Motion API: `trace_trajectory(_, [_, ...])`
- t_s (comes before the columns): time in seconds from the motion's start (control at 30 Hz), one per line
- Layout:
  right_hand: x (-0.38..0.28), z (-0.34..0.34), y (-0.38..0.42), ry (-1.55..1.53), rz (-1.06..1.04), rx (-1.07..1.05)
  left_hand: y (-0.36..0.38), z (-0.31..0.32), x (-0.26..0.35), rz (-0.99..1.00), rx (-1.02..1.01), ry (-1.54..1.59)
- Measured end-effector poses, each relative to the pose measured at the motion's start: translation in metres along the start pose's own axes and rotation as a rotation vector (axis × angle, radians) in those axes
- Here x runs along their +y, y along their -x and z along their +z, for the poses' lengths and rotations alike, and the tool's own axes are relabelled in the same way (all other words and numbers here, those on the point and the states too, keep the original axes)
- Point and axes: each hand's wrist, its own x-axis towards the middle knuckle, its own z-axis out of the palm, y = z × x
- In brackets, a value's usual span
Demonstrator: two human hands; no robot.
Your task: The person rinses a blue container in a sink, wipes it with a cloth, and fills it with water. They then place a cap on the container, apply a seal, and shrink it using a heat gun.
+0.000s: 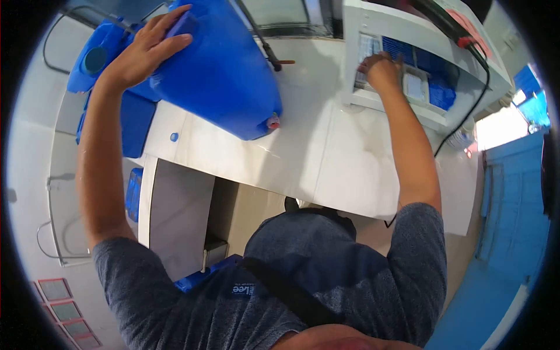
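My left hand (149,49) rests on the top of a large blue jug (219,76), its fingers spread over the handle area. The jug stands tilted on the white counter, with a small reddish-white spout (273,121) at its lower corner. On the right, my right hand (382,67) reaches into an open compartment of a white cabinet (364,23). Its fingers are bent among small packets and a white tray (415,86); what they touch, if anything, is hidden. A small blue cap (174,137) lies on the counter left of the jug.
More blue containers (137,119) stand at the left. A black cable (473,116) hangs from a dark tool (440,20) on the cabinet top. The counter's front edge (280,191) runs before my body. A clear bottle (461,139) stands right of the cabinet.
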Motion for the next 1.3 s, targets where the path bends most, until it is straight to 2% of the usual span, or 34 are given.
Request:
trace_trajectory(0.03, [0.003,0.006,0.002,0.022,-0.040,0.070,-0.003,0.001,0.004,0.022,-0.010,0.012])
trace_trajectory(0.07, [0.005,0.011,0.004,-0.011,-0.049,0.114,-0.003,-0.002,0.007,-0.054,-0.015,0.005])
trace_trajectory(0.1, [0.004,0.004,0.006,-0.015,-0.041,0.058,-0.004,-0.007,0.010,-0.135,-0.016,-0.004])
trace_trajectory(0.13, [0.002,-0.003,0.006,-0.022,-0.037,0.006,-0.006,-0.013,0.014,-0.122,-0.018,0.003])
trace_trajectory(0.2, [-0.001,-0.006,0.003,-0.007,-0.012,-0.003,-0.009,-0.028,0.015,-0.248,-0.121,-0.027])
trace_trajectory(0.27, [0.004,-0.005,-0.002,0.008,0.019,-0.005,-0.015,-0.034,0.001,-0.217,-0.143,-0.070])
trace_trajectory(0.33, [0.007,-0.009,-0.005,-0.093,0.116,0.295,-0.018,-0.038,-0.004,-0.233,-0.164,-0.150])
trace_trajectory(0.37, [0.014,-0.015,-0.011,-0.266,0.188,0.344,-0.019,-0.037,-0.009,-0.219,-0.158,-0.144])
trace_trajectory(0.4, [0.018,-0.019,-0.011,-0.255,0.200,0.350,-0.020,-0.033,-0.015,-0.032,0.081,-0.206])
trace_trajectory(0.43, [0.021,-0.021,-0.009,-0.325,0.170,0.448,-0.018,-0.033,-0.008,0.157,0.316,-0.263])
trace_trajectory(0.47, [0.025,-0.024,-0.007,-0.392,0.139,0.550,-0.011,-0.029,0.000,0.175,0.321,-0.254])
trace_trajectory(0.53, [0.017,-0.048,0.026,-0.384,0.153,0.618,0.026,-0.018,0.069,0.291,0.498,0.443])
trace_trajectory(0.6, [-0.001,-0.070,0.073,-0.370,0.159,0.682,0.054,0.025,0.103,0.403,0.087,0.888])
trace_trajectory(0.67, [-0.023,-0.081,0.120,-0.511,0.075,0.827,0.069,0.083,0.142,0.267,-0.196,1.140])
trace_trajectory(0.7, [-0.031,-0.083,0.139,-0.499,0.085,0.821,0.062,0.121,0.150,0.238,-0.310,1.165])
trace_trajectory(0.73, [-0.041,-0.082,0.158,-0.501,0.012,0.828,0.055,0.140,0.164,0.040,-0.455,1.241])
trace_trajectory(0.77, [-0.051,-0.082,0.173,-0.506,-0.065,0.839,0.045,0.177,0.173,-0.142,-0.482,1.427])
trace_trajectory(0.83, [-0.070,-0.080,0.197,-0.497,-0.089,0.802,0.026,0.212,0.189,-0.332,-0.594,1.555])
trace_trajectory(0.87, [-0.076,-0.077,0.206,-0.498,-0.111,0.761,0.017,0.232,0.193,-0.329,-0.600,1.556])
trace_trajectory(0.93, [-0.081,-0.064,0.216,-0.506,-0.089,0.706,0.003,0.254,0.204,-0.405,-0.769,1.802])
trace_trajectory(1.07, [-0.081,-0.041,0.224,-0.423,-0.136,0.658,-0.005,0.253,0.221,-0.258,-0.889,1.890])
trace_trajectory(1.13, [-0.079,-0.041,0.228,-0.411,-0.160,0.662,-0.006,0.260,0.224,-0.088,-0.626,1.703])
trace_trajectory(1.17, [-0.078,-0.043,0.230,-0.546,-0.075,0.657,-0.007,0.263,0.224,-0.083,-0.630,1.702])
trace_trajectory(1.2, [-0.077,-0.046,0.230,-0.682,0.008,0.648,-0.004,0.262,0.223,-0.064,-0.532,1.685])
trace_trajectory(1.23, [-0.075,-0.049,0.229,-0.685,0.009,0.647,0.001,0.262,0.222,-0.048,-0.436,1.664])
trace_trajectory(1.27, [-0.072,-0.052,0.228,-0.967,0.175,0.522,0.006,0.263,0.221,-0.053,-0.437,1.660])
trace_trajectory(1.3, [-0.069,-0.055,0.225,-1.241,0.344,0.380,0.015,0.256,0.221,0.073,-0.315,1.616])
